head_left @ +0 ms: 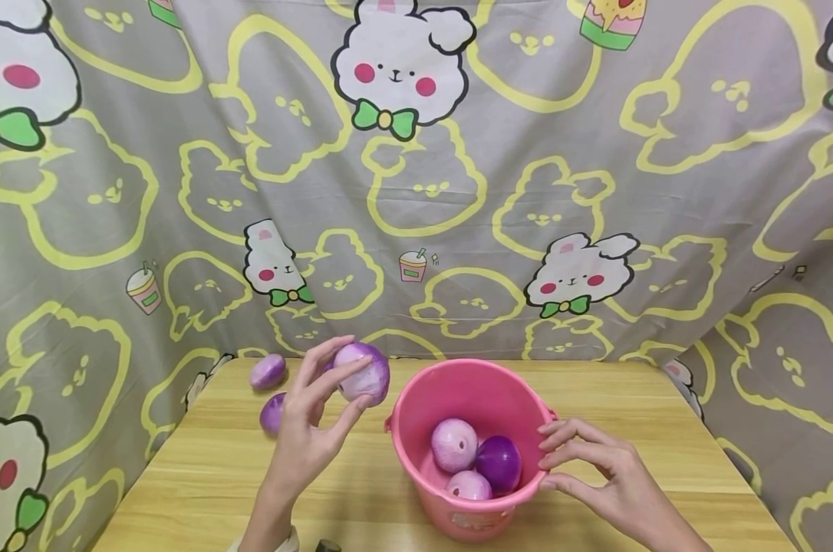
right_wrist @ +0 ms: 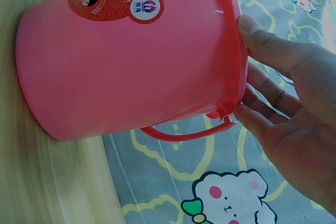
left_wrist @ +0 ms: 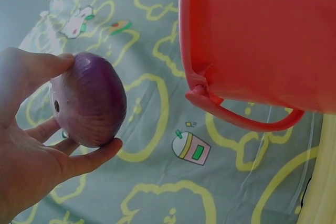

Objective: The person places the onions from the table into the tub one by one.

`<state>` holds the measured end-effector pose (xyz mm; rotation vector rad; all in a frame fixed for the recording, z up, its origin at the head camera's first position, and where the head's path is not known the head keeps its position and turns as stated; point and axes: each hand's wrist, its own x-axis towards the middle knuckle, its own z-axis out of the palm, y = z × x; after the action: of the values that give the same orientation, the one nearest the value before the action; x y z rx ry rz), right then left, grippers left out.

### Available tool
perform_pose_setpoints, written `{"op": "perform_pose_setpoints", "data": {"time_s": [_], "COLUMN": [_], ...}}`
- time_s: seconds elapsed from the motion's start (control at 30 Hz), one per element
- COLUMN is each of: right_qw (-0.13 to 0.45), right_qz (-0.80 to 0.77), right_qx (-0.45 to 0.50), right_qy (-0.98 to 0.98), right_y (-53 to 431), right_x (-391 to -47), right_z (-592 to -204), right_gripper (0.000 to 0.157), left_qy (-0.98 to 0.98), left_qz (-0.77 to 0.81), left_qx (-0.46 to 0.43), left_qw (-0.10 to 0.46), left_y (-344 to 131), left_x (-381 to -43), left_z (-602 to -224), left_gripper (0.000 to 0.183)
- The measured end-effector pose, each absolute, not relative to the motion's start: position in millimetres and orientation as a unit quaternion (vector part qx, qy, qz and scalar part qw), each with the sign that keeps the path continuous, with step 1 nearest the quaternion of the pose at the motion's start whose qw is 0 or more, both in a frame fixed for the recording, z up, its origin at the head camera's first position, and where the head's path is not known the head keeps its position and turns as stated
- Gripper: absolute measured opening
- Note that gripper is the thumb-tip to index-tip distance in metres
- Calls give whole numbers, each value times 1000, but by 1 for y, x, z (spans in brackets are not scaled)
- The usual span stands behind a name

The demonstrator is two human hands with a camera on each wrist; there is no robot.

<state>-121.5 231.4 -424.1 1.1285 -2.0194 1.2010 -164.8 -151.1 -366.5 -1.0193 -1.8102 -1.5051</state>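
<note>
Pinching a purple onion (head_left: pixel 370 376) between thumb and fingers, the left hand (head_left: pixel 309 433) hovers beside the pink bucket (head_left: pixel 468 392). The right hand (head_left: pixel 613 471) grips the bucket's rim; to its left, three onions (head_left: pixel 451 445) sit inside. Loose onions (head_left: pixel 268 372) lie on the table (head_left: pixel 202 468) beyond the left hand.

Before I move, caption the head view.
Left hand holds a purple onion beside a pink bucket containing three onions; right hand grips its rim.

Grey rabbit-print cloth (head_left: pixel 458 249) behind wooden table (head_left: pixel 361 483)
</note>
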Motion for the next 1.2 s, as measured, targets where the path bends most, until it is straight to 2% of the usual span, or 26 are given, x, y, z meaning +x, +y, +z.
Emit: {"op": "perform_pose_setpoints", "data": {"time_s": [0.67,1.2], "right_qw": [270,268], "right_qz": [445,447], "right_qx": [422,426], "right_qy": [-742,-739], "right_y": [231,231], "right_x": [-122,-123], "right_z": [-425,-426], "right_gripper": [44,44], "left_qy": [-668,-671], "left_qz": [-564,-569], "left_qx": [-393,-397], "left_qw": [283,261], "left_y": [-139,-130], "left_x": [-165,-163], "left_z": [-370,-372], "left_gripper": [51,51]}}
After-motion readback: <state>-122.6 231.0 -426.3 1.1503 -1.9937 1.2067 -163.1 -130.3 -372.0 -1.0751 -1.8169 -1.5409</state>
